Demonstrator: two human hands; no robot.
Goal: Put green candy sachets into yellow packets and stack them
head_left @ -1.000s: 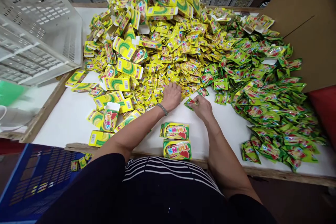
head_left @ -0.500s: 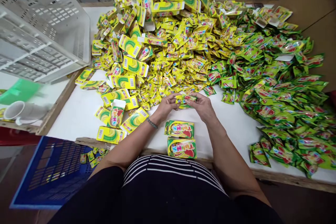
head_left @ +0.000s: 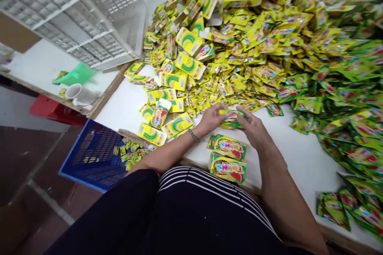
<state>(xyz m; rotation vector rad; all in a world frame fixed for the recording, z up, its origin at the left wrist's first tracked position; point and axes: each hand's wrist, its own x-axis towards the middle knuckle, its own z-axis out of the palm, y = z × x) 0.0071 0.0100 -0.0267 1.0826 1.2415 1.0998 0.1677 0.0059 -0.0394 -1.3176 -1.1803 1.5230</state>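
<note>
Between my two hands is a small bundle of yellow and green candy sachets (head_left: 231, 119), held just above the white table. My left hand (head_left: 211, 120), with a beaded bracelet on its wrist, pinches the left end. My right hand (head_left: 255, 128) has its thumb and fingers at the right end. How many sachets are in the bundle is hidden. Close to my body, below the hands, lie flat yellow-green TWINS boxes: one nearer box (head_left: 227, 168) and another box (head_left: 231, 146) behind it, overlapping a further one.
Yellow sachets (head_left: 266, 71) heap up beyond my hands, with green sachets (head_left: 344, 127) to the right. Yellow boxes (head_left: 151, 134) lie scattered left. A white crate (head_left: 98, 20), a white mug (head_left: 78, 93) and a blue basket (head_left: 86, 143) holding small packets stand further left.
My view has swung left, so the table appears shifted right and more of the floor and blue basket shows. The sachets remain between my hands, whose fingers have shifted slightly apart.
</note>
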